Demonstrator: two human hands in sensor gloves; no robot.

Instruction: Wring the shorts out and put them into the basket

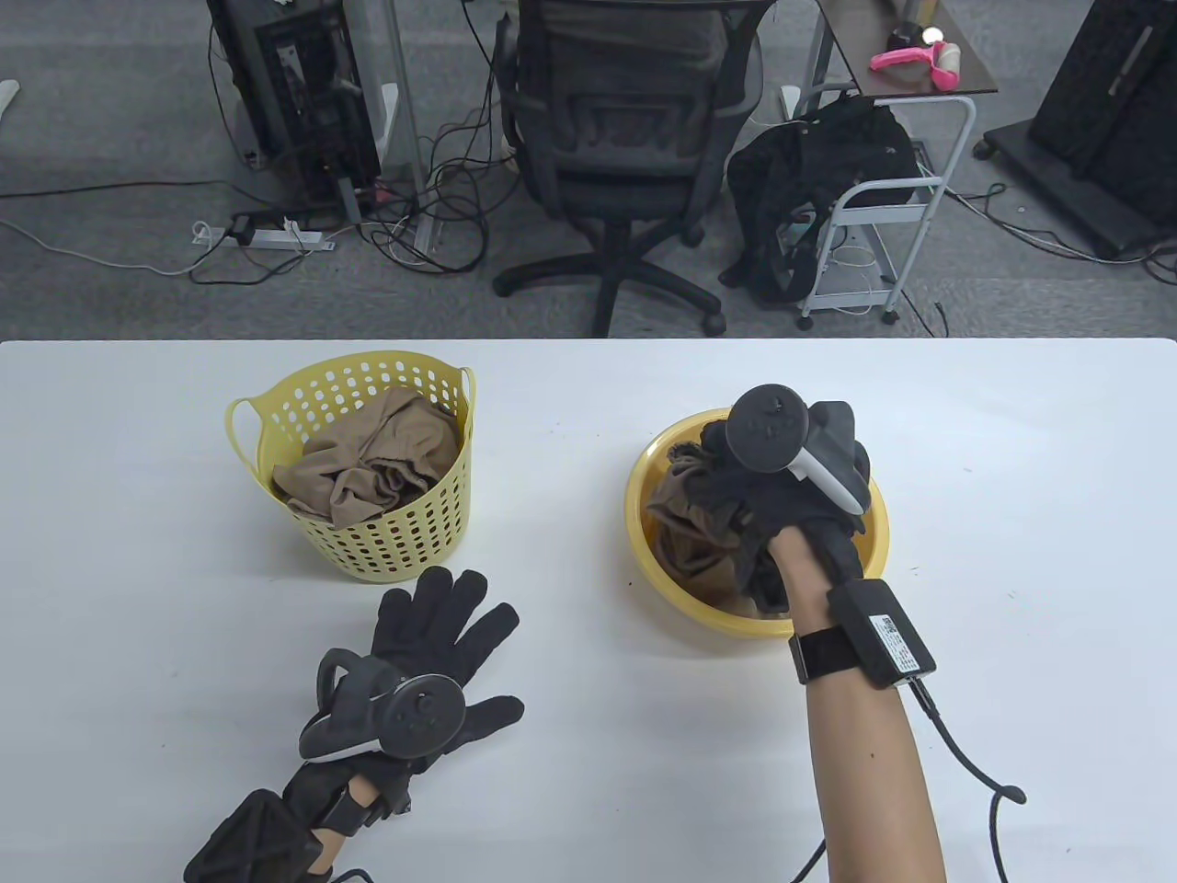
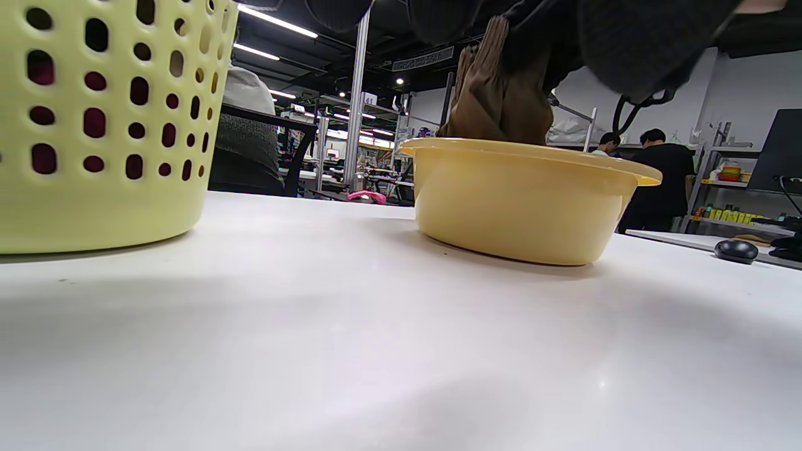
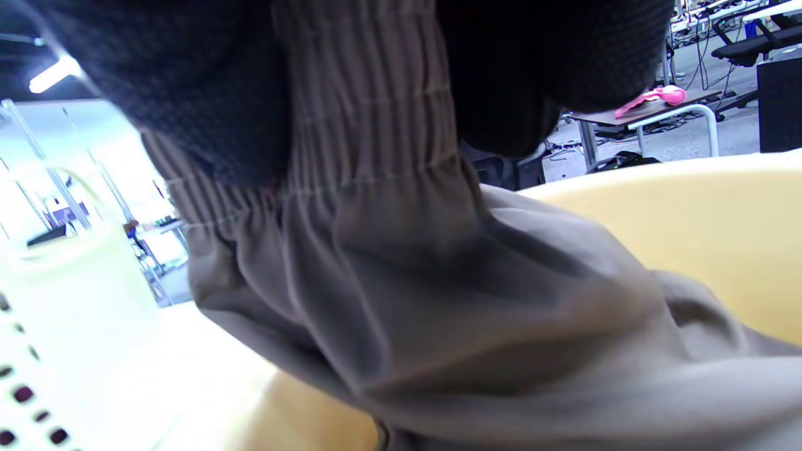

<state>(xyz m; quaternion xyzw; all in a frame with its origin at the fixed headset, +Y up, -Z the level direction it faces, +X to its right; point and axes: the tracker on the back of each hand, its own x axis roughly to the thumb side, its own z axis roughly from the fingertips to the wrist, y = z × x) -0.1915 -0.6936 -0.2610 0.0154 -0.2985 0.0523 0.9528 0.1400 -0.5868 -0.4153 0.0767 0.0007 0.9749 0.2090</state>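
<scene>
Brown shorts [image 1: 688, 538] lie bunched in a yellow bowl [image 1: 878, 543] at the table's right. My right hand [image 1: 736, 501] grips their elastic waistband [image 3: 369, 113] over the bowl; in the left wrist view the cloth [image 2: 495, 100] hangs from that hand above the bowl [image 2: 520, 207]. A pale yellow perforated basket [image 1: 405, 543] stands to the left and holds another brown garment [image 1: 368, 464]. My left hand [image 1: 451, 616] lies flat on the table just in front of the basket, fingers spread, holding nothing.
White table [image 1: 588, 736] runs to a far edge, beyond which stand an office chair [image 1: 625, 138], a cart [image 1: 883, 202] and cables on the floor. The basket wall [image 2: 94, 125] and the bowl stand about a hand's width apart.
</scene>
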